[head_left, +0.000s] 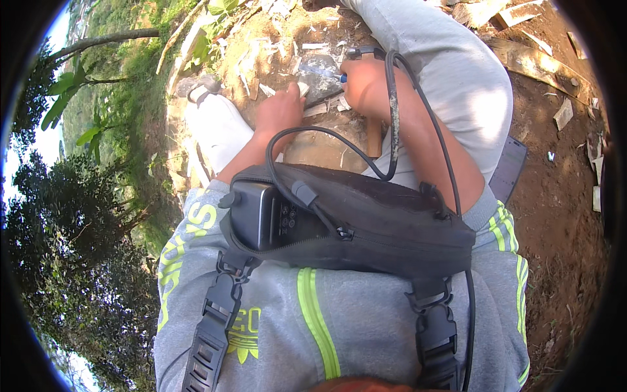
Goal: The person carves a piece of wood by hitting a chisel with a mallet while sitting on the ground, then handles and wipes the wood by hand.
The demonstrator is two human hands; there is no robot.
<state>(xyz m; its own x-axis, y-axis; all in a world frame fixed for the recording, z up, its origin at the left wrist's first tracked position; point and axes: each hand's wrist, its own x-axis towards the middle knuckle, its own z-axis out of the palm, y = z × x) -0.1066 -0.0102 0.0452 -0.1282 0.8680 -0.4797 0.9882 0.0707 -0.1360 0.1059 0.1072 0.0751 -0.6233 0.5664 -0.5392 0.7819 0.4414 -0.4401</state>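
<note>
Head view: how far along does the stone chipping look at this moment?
Done: pale chips lie scattered on the dirt around the grey stone. In hand: the left hand steadies the stone, while the right hand grips a blue-handled tool against it. Left: the stone still looks rough and unfinished.

My black chest pouch hides my lap; the tool under my right hand is mostly covered, and its tip is too small to tell.
</note>
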